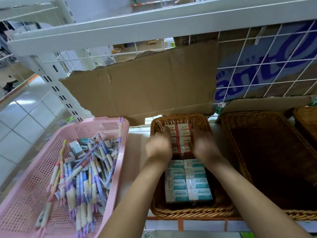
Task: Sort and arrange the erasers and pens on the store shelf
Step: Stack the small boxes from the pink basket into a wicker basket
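1. A narrow wicker basket (180, 214) stood on a white store shelf, straight in front of the person. Every place below is given from this basket.
2. In the basket's far half sat a block of red-and-white erasers (184, 135), packed in two neat columns.
3. In its near half lay teal-and-white erasers (187, 183), also in two columns, just beside the red block.
4. The left hand (158, 146) was inside the basket, against the red block's left side. Its fingers reached forward along the packets and were not wrapped round them.
5. The right hand (204, 146) mirrored it on the block's right side, fingers laid forward and pressing inward. The block sat squeezed between the two hands. Both hands were a little blurred.
6. Left of the basket, a short way apart, stood a pink plastic basket (123, 152) with perforated walls.
7. It held a loose, jumbled heap of pens (82, 174) in purple, blue and cream, lying at every angle. A teal eraser packet (76, 148) lay among them at the far end.
8. Just right of the basket stood a larger wicker basket (305, 215) with a dark inside.
9. Behind the basket a torn sheet of brown cardboard (137, 86) leaned against the white wire grid (274, 66) at the back.
10. Above the basket ran the next white shelf board (120, 30).
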A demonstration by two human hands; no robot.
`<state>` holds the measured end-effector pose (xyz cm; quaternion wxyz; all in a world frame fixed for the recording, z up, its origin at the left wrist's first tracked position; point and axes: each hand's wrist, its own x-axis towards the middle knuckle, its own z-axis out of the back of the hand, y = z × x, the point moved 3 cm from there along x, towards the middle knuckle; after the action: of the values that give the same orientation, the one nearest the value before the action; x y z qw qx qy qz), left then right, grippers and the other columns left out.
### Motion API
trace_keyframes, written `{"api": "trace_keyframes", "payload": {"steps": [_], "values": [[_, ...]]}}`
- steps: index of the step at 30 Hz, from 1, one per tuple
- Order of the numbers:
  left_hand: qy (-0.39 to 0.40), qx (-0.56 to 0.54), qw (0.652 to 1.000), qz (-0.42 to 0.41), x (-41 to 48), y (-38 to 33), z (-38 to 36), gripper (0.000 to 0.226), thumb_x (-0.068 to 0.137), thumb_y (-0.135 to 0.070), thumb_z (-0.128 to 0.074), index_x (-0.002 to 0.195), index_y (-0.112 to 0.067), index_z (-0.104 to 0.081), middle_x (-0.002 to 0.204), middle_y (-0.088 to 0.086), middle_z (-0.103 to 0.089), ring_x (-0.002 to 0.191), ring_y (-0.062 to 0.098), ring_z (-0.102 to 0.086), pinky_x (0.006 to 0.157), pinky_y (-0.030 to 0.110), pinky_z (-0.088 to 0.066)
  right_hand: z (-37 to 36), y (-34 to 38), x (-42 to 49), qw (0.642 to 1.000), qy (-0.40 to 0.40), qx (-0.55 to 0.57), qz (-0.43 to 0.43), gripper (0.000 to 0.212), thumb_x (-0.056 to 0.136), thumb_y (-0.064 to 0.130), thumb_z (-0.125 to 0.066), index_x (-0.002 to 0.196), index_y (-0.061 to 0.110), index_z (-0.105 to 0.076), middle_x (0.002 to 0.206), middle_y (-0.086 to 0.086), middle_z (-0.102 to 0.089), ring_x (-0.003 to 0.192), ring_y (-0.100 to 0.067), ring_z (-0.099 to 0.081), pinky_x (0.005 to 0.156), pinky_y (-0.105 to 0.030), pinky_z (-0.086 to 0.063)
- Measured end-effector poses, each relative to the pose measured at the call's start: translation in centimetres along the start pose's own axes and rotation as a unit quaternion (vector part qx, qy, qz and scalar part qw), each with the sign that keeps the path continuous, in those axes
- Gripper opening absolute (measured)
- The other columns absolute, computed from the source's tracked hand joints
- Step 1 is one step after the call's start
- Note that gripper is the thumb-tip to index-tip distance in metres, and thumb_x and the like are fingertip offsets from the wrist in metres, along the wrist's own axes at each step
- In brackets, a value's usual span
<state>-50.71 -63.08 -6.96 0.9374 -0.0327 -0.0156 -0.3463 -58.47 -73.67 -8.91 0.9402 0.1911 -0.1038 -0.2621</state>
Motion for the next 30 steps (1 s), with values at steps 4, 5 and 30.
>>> {"api": "trace_keyframes", "payload": {"steps": [4, 5, 30], "values": [[0.007, -0.007, 1.000, 0.009, 0.1, 0.0, 0.1, 0.039, 0.096, -0.012, -0.037, 0.134, -0.008, -0.033, 0.114, 0.012, -0.060, 0.102, 0.031, -0.059, 0.065, 0.032, -0.033, -0.1, 0.0, 0.3, 1.000, 0.007, 0.007, -0.023, 0.034, 0.097, 0.022, -0.046, 0.129, 0.012, -0.044, 0.122, -0.011, -0.057, 0.113, -0.026, -0.055, 0.096, -0.032, -0.040], [0.007, -0.010, 1.000, 0.010, 0.1, 0.0, 0.1, 0.038, 0.095, -0.011, -0.037, 0.133, -0.008, -0.034, 0.113, 0.013, -0.060, 0.101, 0.032, -0.059, 0.065, 0.033, -0.033, -0.1, 0.0, 0.4, 0.999, 0.012, 0.004, -0.029, 0.033, 0.097, 0.022, -0.046, 0.128, 0.011, -0.044, 0.122, -0.012, -0.057, 0.112, -0.026, -0.055, 0.095, -0.032, -0.041], [-0.020, -0.020, 0.965, 0.261, -11.8, 22.1, 4.9, 0.024, 0.087, -0.019, -0.060, 0.110, -0.014, -0.063, 0.103, 0.008, -0.068, 0.094, 0.026, -0.063, 0.078, 0.037, -0.051, -4.0, 20.4, 0.2, 0.966, 0.107, 0.037, 0.234, 0.037, 0.084, 0.004, -0.044, 0.116, 0.019, -0.057, 0.107, -0.009, -0.061, 0.096, -0.028, -0.059, 0.081, -0.032, -0.049]]}}
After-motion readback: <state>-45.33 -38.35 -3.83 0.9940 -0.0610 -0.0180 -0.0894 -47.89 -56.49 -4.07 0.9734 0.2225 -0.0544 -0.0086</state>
